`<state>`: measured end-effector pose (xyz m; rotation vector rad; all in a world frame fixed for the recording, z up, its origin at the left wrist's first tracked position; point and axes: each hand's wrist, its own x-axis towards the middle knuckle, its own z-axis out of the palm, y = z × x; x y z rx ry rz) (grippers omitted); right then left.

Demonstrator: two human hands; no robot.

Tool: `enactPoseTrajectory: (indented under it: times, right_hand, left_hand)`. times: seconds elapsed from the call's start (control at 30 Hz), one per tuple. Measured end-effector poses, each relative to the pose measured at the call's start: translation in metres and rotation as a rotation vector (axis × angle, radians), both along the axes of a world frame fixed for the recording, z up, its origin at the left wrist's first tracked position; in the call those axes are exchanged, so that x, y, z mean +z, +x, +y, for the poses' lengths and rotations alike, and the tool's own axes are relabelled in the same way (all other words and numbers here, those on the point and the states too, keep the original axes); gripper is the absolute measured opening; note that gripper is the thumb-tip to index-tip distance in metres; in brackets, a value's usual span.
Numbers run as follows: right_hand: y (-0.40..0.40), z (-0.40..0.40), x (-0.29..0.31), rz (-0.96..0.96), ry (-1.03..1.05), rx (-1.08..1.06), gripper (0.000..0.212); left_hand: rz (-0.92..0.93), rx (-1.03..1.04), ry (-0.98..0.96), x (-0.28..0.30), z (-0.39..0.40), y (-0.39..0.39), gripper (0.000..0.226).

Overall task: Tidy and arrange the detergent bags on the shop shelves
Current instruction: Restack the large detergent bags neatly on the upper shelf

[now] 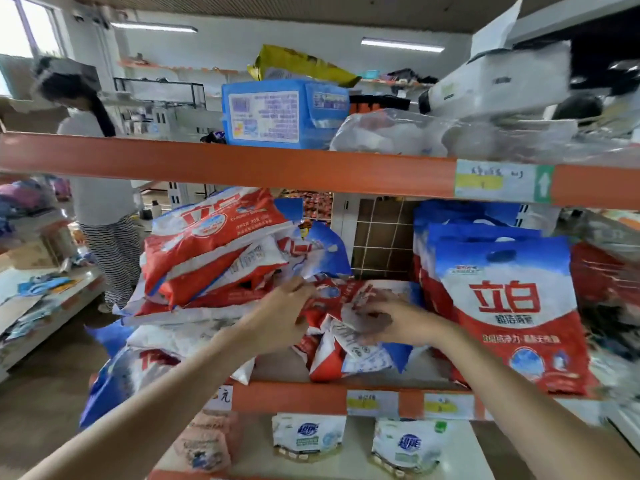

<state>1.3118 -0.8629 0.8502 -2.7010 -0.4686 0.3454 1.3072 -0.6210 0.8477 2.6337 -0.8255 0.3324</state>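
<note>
so on my feed it's just two bare forearms coming up from the bottom of the frame, no sleeves showing anywhere on either one, nothing on the wrists that i can spot either, no watch, no bracelet. left hand (282,318) is bare, no glove, no rings that i can make out. right hand (398,323) same deal, bare, though it's kinda motion-blurred so fine detail on the fingers is mush.
</note>
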Motion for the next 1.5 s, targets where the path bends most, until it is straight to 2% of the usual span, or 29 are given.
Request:
enactPoseTrajectory:
  times: [0.07, 0.1, 0.17, 0.23, 0.3, 0.37, 0.43, 0.47, 0.57, 0.6, 0.63, 0.7, 0.77, 0.83, 0.9, 0.93, 1.0, 1.03, 1.13, 1.23, 1.3, 1.37, 1.43, 1.5]
  right_hand:
    - [-0.002, -0.004, -0.021, -0.195, -0.027, -0.080, 0.047]
    - [-0.002, -0.004, -0.025, -0.338, -0.072, -0.118, 0.035]
    - [-0.002, -0.001, -0.024, -0.562, -0.097, -0.168, 0.022]
    - [0.000, 0.002, -0.014, -0.676, 0.057, -0.166, 0.022]
    - [-0.001, 0.003, -0.002, -0.736, 0.155, -0.169, 0.022]
    - [-0.003, 0.000, 0.004, -0.775, 0.162, -0.204, 0.017]
    - [-0.009, -0.006, 0.006, -0.902, 0.076, -0.245, 0.010]
    - [-0.014, -0.008, 0.007, -0.977, 0.041, -0.272, 0.015]
    - [-0.033, -0.013, 0.009, -1.147, 0.127, -0.236, 0.022]
    - [-0.039, -0.013, 0.009, -1.082, 0.162, -0.218, 0.024]
    - [-0.042, -0.012, 0.008, -0.924, 0.204, -0.238, 0.030]
    - [-0.046, -0.005, 0.009, -0.416, 0.361, -0.344, 0.039]
    - [-0.044, 0.008, 0.011, 0.000, 0.691, -0.442, 0.046]
    - [-0.039, 0.020, 0.010, 0.149, 0.977, -0.505, 0.040]
    - [-0.038, 0.029, 0.004, 0.131, 1.138, -0.558, 0.018]
    - [-0.036, 0.031, 0.001, 0.125, 1.203, -0.604, 0.015]
    - [-0.034, 0.031, -0.002, 0.110, 1.235, -0.696, 0.023]
    - [-0.032, 0.030, -0.002, 0.102, 1.268, -0.730, 0.025]
    - [-0.040, 0.020, 0.006, 0.141, 1.429, -0.681, 0.022]
    - [-0.049, 0.010, 0.009, -0.081, 1.333, -0.605, 0.032]
    - [-0.042, 0.006, 0.003, -0.227, 1.188, -0.520, 0.043]
    - [-0.043, 0.013, 0.000, -0.421, 0.976, -0.447, 0.040]
    - [-0.039, 0.017, -0.004, -0.507, 0.951, -0.427, 0.028]
    - [-0.037, 0.022, -0.001, -0.499, 0.956, -0.409, 0.023]
  left_hand:
    - [0.121, 0.031, 0.285, -0.012, -0.017, 0.010, 0.071]
    - [0.161, 0.047, 0.377, -0.016, -0.023, 0.014, 0.075]
    - [0.202, 0.065, 0.427, -0.026, -0.027, 0.023, 0.077]
    - [0.169, 0.065, 0.341, -0.035, -0.026, 0.033, 0.076]
    - [0.080, 0.066, 0.201, -0.037, -0.026, 0.038, 0.066]
    - [-0.019, 0.102, 0.081, -0.035, -0.029, 0.035, 0.051]
    - [-0.073, 0.177, -0.051, -0.032, -0.035, 0.029, 0.044]
    - [-0.086, 0.222, -0.122, -0.029, -0.038, 0.027, 0.043]
    - [-0.082, 0.343, -0.333, -0.019, -0.047, 0.024, 0.038]
    - [-0.079, 0.365, -0.407, -0.014, -0.050, 0.023, 0.035]
    - [-0.067, 0.372, -0.469, -0.008, -0.053, 0.022, 0.032]
    - [-0.084, 0.317, -0.509, 0.005, -0.061, 0.014, 0.030]
    - [-0.124, 0.189, -0.447, 0.010, -0.067, 0.002, 0.030]
    - [-0.089, -0.012, -0.329, 0.007, -0.069, -0.013, 0.032]
    - [0.026, -0.173, -0.282, 0.001, -0.062, -0.019, 0.036]
    - [0.086, -0.207, -0.299, 0.000, -0.057, -0.019, 0.034]
    - [0.118, -0.195, -0.403, 0.003, -0.043, -0.018, 0.022]
    - [0.065, -0.159, -0.464, 0.006, -0.036, -0.017, 0.016]
    - [-0.316, 0.009, -0.534, 0.022, -0.012, -0.017, 0.015]
    - [-0.554, 0.190, -0.517, 0.042, 0.022, -0.014, 0.027]
    - [-0.555, 0.345, -0.473, 0.047, 0.051, -0.003, 0.036]
    - [-0.502, 0.454, -0.360, 0.038, 0.075, 0.004, 0.046]
    - [-0.478, 0.426, -0.242, 0.024, 0.091, 0.007, 0.051]
    - [-0.465, 0.367, -0.232, 0.024, 0.103, 0.008, 0.049]
